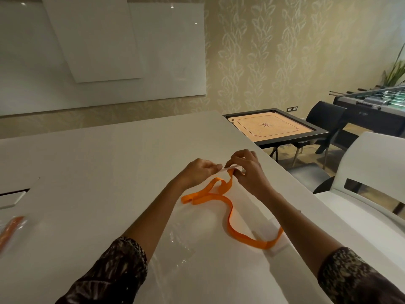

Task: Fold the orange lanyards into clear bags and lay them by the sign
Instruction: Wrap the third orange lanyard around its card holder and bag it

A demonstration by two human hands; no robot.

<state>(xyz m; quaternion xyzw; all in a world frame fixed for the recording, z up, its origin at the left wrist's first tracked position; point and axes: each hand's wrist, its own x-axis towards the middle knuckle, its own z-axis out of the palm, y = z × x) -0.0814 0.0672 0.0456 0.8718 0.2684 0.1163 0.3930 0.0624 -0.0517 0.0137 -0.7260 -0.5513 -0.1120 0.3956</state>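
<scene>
Lying loose on the white table, the orange lanyard is trailing in open curves, one end lifted between the two hands, the far loop resting near the table's right edge. Both hands are working at that raised end: the left hand is pinching, fingers together, on a pale strip that seems to be the lanyard's end piece or a bag edge; cannot tell which. The right hand is gripping the orange band and that same strip, fingertips closed. A clear bag is lying flat under the forearms, seemingly empty, only glints showing. At the left margin a bagged lanyard, blurred, is sitting well apart. No sign is showing.

Judgement: at least one lanyard looks packed; this one is not yet folded, so folding, bagging and laying by the sign are remaining
</scene>
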